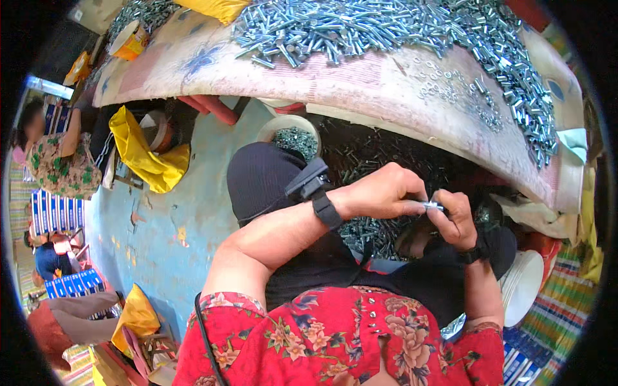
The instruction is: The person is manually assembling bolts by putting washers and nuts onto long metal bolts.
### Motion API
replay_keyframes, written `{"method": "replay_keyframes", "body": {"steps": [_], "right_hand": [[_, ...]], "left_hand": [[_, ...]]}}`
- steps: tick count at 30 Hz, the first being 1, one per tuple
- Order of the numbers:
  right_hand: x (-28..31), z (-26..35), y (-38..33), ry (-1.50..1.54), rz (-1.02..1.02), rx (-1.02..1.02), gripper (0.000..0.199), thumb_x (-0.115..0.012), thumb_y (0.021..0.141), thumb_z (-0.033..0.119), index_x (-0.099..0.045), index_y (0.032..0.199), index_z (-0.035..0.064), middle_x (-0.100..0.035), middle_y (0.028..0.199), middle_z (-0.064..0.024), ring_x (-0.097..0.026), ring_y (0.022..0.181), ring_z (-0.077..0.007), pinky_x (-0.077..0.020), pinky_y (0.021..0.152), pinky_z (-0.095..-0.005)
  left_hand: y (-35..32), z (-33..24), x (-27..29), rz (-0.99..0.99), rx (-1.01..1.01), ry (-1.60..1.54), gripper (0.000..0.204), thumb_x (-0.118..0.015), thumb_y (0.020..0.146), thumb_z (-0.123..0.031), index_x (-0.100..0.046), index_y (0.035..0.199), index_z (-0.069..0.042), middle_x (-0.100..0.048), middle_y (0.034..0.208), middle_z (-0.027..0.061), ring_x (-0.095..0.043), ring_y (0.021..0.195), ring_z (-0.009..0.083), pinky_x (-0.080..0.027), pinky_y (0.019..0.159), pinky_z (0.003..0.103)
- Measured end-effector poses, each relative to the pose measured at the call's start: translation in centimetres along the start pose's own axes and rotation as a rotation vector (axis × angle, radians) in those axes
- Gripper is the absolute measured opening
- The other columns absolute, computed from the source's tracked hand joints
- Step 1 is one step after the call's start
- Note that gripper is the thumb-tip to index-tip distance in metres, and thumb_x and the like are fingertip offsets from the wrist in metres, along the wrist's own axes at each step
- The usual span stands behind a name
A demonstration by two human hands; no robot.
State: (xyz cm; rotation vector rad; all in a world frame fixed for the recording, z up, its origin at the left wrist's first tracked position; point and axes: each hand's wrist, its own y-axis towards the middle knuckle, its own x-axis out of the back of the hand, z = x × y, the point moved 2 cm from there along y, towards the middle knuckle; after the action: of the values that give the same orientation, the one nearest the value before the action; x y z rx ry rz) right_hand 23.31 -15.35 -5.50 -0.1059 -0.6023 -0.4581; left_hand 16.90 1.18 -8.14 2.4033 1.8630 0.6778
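Note:
In front of my lap, both hands meet at a small silvery bolt. My left hand pinches one end of it between thumb and fingertips. Curled round the other end are the thumb and forefinger of my right hand. A nut or washer on the bolt is too small to make out. Below my hands lies a heap of loose bolts, partly hidden by my arms and legs. On the cloth-covered table ahead is a large pile of bolts, with small rings or nuts scattered at the right.
A pale bucket of small metal parts stands by my left knee. White stacked buckets are at my right. A yellow bag hangs at the left, over the blue floor. Other people sit at the far left.

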Motion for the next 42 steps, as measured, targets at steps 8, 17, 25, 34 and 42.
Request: {"method": "replay_keyframes", "body": {"steps": [8, 17, 25, 34, 42], "right_hand": [[2.6, 3.0, -0.3, 0.269, -0.295, -0.133, 0.029, -0.046, 0.087, 0.019, -0.046, 0.064, 0.0011, -0.043, 0.054, -0.0019, -0.041, 0.048, -0.0102, -0.0323, 0.045, -0.0239], [4.3, 16.7, -1.8, 0.939, -0.196, 0.804, 0.027, -0.05, 0.078, 0.012, -0.04, 0.054, 0.006, -0.039, 0.047, 0.0002, -0.036, 0.039, -0.0099, -0.0273, 0.037, -0.0244], [5.9, 16.2, -6.2, 1.018, -0.449, 0.819, 0.034, -0.051, 0.072, 0.004, -0.03, 0.046, 0.0118, -0.03, 0.04, 0.0032, -0.028, 0.032, -0.007, -0.0204, 0.032, -0.0224], [4.4, 18.6, -9.1, 1.103, -1.11, 0.268, 0.048, -0.051, 0.064, -0.005, -0.02, 0.037, 0.0183, -0.02, 0.033, 0.0066, -0.019, 0.024, -0.0036, -0.0125, 0.027, -0.0202], [7.1, 13.1, -6.3, 1.028, -0.166, 1.144, 0.015, -0.053, 0.077, 0.016, -0.054, 0.065, 0.0074, -0.047, 0.052, -0.0068, -0.044, 0.041, -0.016, -0.0292, 0.035, -0.0266]], "left_hand": [[-2.6, -1.4, 9.6, -0.701, 0.267, 0.494, 0.013, -0.063, 0.077, -0.015, -0.065, 0.082, -0.003, -0.064, 0.075, 0.0071, -0.058, 0.068, 0.0106, -0.045, 0.062, 0.026], [-9.0, 5.7, 25.6, -0.692, 0.714, 1.463, 0.029, -0.049, 0.071, -0.016, -0.061, 0.096, -0.006, -0.06, 0.089, 0.0186, -0.057, 0.083, 0.0344, -0.046, 0.074, 0.042], [-7.1, 5.4, 24.3, -0.505, 0.425, 1.407, 0.015, -0.057, 0.078, -0.02, -0.062, 0.089, -0.01, -0.056, 0.08, 0.0177, -0.056, 0.076, 0.0348, -0.044, 0.066, 0.041], [-6.9, 0.3, 17.7, -0.764, 0.426, 0.733, 0.013, -0.052, 0.086, -0.014, -0.057, 0.087, -0.002, -0.058, 0.072, 0.0039, -0.053, 0.061, 0.0097, -0.043, 0.055, 0.024], [2.6, -3.2, 5.8, -0.703, 0.42, -0.309, 0.013, -0.047, 0.09, -0.015, -0.054, 0.092, -0.005, -0.058, 0.071, 0.0031, -0.049, 0.053, 0.0058, -0.035, 0.046, 0.017]]}}
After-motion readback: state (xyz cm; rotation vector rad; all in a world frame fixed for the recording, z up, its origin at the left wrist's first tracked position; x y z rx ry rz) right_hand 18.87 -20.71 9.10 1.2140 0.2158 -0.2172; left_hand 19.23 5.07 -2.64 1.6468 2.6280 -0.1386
